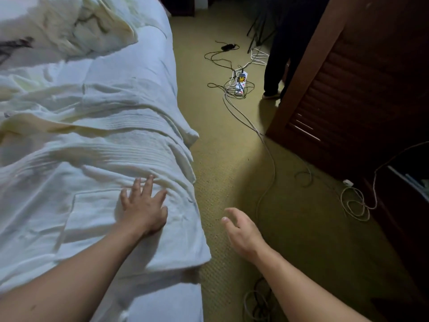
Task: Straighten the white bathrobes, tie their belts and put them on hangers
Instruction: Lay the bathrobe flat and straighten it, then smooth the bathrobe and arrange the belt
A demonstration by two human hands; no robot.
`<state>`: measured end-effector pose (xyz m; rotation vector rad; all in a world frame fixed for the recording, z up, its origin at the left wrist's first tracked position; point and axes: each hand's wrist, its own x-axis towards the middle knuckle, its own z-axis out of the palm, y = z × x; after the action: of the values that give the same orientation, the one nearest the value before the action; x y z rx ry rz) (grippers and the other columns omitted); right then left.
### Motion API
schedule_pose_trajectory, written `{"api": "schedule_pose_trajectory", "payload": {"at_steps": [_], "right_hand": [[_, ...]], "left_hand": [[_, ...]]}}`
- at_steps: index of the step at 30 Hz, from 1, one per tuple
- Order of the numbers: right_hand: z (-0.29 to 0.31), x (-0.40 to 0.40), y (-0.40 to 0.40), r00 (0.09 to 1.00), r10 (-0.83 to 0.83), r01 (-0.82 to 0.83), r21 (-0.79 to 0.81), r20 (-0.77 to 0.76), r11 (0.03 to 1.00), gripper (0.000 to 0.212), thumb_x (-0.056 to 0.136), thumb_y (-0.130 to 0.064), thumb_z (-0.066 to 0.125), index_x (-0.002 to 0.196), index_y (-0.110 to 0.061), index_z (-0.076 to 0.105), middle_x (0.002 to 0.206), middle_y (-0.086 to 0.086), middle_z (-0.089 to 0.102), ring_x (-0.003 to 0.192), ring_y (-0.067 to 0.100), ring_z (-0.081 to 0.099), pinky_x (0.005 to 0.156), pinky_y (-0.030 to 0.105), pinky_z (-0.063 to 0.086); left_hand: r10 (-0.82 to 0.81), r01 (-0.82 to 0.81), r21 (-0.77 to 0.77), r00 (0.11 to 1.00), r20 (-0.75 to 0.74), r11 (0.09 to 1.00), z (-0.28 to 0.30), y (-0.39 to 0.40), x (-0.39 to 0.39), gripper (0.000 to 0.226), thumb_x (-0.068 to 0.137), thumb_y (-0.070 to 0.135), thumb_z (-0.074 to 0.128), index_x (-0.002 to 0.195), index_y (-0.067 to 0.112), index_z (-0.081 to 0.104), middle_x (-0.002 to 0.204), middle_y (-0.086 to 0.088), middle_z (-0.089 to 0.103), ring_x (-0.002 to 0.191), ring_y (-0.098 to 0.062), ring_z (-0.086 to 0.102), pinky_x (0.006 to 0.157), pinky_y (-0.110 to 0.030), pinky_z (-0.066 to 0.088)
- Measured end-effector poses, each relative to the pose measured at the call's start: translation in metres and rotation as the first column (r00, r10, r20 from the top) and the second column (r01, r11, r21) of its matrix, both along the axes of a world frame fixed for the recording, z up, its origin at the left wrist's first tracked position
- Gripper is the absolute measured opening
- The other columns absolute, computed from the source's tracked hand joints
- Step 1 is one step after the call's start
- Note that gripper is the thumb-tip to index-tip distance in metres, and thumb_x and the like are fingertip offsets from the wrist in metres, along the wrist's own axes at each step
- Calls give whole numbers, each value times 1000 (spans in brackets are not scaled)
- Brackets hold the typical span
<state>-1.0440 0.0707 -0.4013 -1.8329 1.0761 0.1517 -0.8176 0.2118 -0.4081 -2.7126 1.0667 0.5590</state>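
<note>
While the left hand [144, 209] presses flat, fingers spread, on the white bathrobe [97, 159] at frame left, the right hand [241, 231] hangs relaxed, empty, lower centre over carpet [301, 240].

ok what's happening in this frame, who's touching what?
A person is smoothing a white terry bathrobe spread over the bed's edge. Their left hand presses flat on the fabric beside its patch pocket, fingers spread. The right hand hangs open over the olive carpet, holding nothing. No tied belt or hanger is visible. A white power strip with tangled cables lies on the floor near a dark louvred wooden door.
</note>
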Motion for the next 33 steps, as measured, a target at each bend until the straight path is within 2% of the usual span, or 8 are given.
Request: {"api": "schedule_pose_trajectory", "payload": {"at_steps": [6, 10, 14, 19, 22, 26, 30, 33], "right_hand": [[36, -28, -24, 998, 42, -43, 16, 46, 999, 44, 103, -32, 54, 146, -27, 48, 150, -4, 47, 124, 11, 52, 99, 27, 46], [52, -36, -45, 995, 84, -84, 7, 48, 996, 44, 101, -27, 57, 144, -31, 49, 149, -5, 48, 121, 11, 55, 100, 33, 52], [54, -25, -64, 993, 114, -113, -37, 43, 993, 44, 100, -22, 57, 144, -27, 51, 147, -4, 50, 121, 12, 56, 102, 34, 51], [39, 26, -79, 982, 187, -185, -61, 32, 981, 46, 98, -20, 55, 143, -29, 51, 145, -2, 52, 120, 13, 58, 102, 39, 52], [26, 73, -84, 969, 239, -234, -78, 64, 969, 46, 96, -18, 56, 141, -31, 52, 148, -5, 48, 122, 12, 57, 103, 41, 53], [14, 140, -91, 944, 319, -314, -69, 85, 947, 40, 98, -14, 58, 134, -31, 56, 139, -6, 54, 118, 11, 58, 99, 38, 55], [8, 217, -96, 919, 365, -347, -134, 149, 928, 34, 96, -12, 55, 125, -27, 64, 124, -1, 65, 106, 15, 65, 91, 35, 56], [7, 266, -97, 903, 404, -378, -175, 149, 909, 34, 95, -13, 53, 125, -24, 65, 121, -3, 67, 111, 18, 65, 93, 35, 55]], "left_hand": [[25, -25, 39, 1000, 2, 999, 14, -8, -9, 53, 96, 43, 41, 148, 41, 33, 168, -2, -11, 153, -33, -7, 120, -58, 4], [26, -26, 10, 999, 40, 1000, 21, -20, -18, 54, 94, 37, 44, 147, 40, 37, 168, -3, -1, 153, -31, 2, 119, -57, 11], [19, -17, -46, 999, 49, 999, 23, -36, -14, 53, 92, 37, 46, 145, 40, 40, 167, -2, 3, 153, -30, 4, 118, -55, 12], [58, -48, -179, 997, 51, 983, 22, -47, 19, 50, 89, 32, 48, 139, 38, 47, 166, 0, 11, 151, -28, 8, 117, -55, 16], [111, -88, -289, 992, 63, 953, 25, -46, 49, 52, 80, 34, 42, 130, 33, 58, 161, 0, 28, 147, -26, 24, 114, -50, 23], [302, -291, -594, 950, -85, 750, 21, -42, 91, 41, 76, 24, 44, 106, 15, 71, 121, -5, 66, 114, -30, 60, 99, -39, 46], [512, -493, -702, 833, -210, 514, 26, -52, 135, 28, 84, 4, 54, 106, 11, 70, 110, -8, 66, 96, -24, 61, 84, -28, 43], [618, -615, -692, 725, -305, 379, 33, -64, 166, 28, 89, 5, 53, 113, 10, 68, 112, -6, 65, 101, -24, 59, 86, -29, 42]]}}
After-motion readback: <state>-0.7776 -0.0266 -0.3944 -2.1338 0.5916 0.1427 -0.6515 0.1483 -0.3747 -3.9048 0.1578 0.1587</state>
